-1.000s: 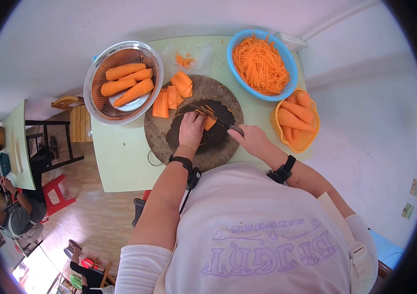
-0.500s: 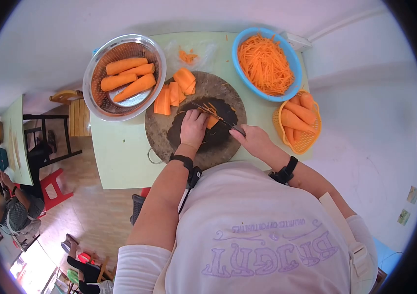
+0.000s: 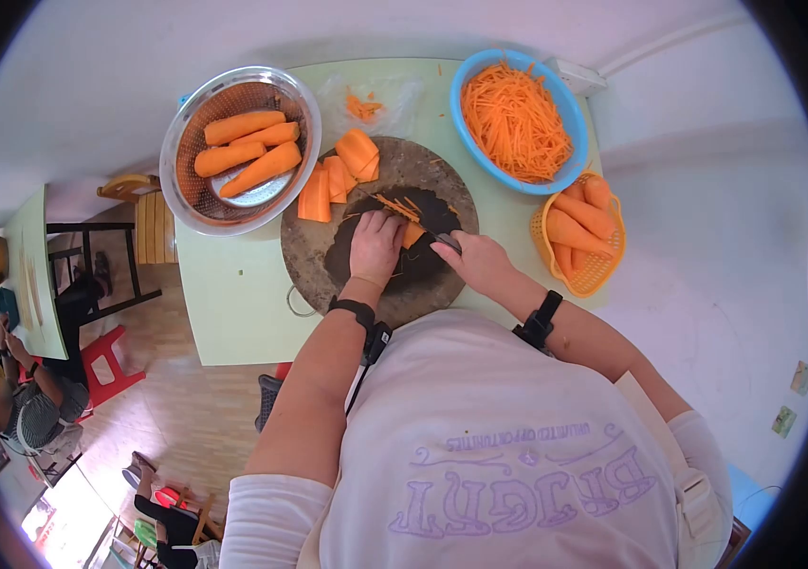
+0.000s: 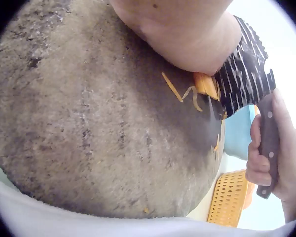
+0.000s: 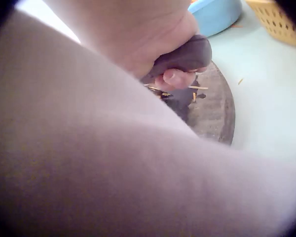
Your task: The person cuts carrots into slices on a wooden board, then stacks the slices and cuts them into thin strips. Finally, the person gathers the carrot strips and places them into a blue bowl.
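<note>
My left hand [image 3: 377, 251] holds down an orange carrot piece [image 4: 205, 85] on the round wooden chopping board [image 3: 305, 256]; its fingertips are hidden in the left wrist view. In my right hand [image 3: 489, 266] is a kitchen knife [image 4: 270, 143], gripped by its dark riveted handle. The wide blade [image 4: 242, 71] stands against the carrot, close beside the left hand. Thin carrot strips [image 3: 394, 205] lie past the blade on the dark wet middle of the board. Flat carrot slices [image 3: 315, 197] rest at the board's far left edge.
A metal colander [image 3: 172, 180] with several whole carrots stands left of the board. Behind on the right is a blue basin [image 3: 461, 128] of shredded carrot, with a yellow basket [image 3: 603, 275] of carrots nearer me. A plastic bag [image 3: 402, 100] with scraps lies behind the board.
The knife and right hand have shifted slightly, the handle now nearer the left hand and more level. The left hand stays on the carrot. Earlier, the whole view shifted a little.
</note>
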A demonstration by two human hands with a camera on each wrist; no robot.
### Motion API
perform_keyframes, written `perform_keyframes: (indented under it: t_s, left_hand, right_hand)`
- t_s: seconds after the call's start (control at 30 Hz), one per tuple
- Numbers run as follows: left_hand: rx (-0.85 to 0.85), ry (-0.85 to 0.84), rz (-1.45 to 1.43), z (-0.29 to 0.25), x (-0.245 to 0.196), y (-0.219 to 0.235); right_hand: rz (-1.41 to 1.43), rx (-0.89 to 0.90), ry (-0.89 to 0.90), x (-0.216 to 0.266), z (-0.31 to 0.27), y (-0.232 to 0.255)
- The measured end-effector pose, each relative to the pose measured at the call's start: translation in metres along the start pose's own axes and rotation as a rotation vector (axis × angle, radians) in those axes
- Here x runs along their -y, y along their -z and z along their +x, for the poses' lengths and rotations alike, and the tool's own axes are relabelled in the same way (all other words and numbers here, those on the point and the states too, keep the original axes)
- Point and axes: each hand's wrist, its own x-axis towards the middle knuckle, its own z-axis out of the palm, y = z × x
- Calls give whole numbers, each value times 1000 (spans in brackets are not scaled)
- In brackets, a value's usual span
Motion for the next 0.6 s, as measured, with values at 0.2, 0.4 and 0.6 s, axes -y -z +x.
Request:
perform_keyframes:
  t_s: [0.2, 0.4, 0.6]
  left_hand:
    - [-19, -13, -28, 0, 0, 0]
    - [-11, -3, -1, 0, 1, 0]
    - [-22, -10, -11, 0, 1, 1]
  right_hand:
    - [301, -16, -65, -12, -5, 1]
    - [152, 46, -58, -2, -19, 20]
    - [102, 21, -24, 5, -27, 24]
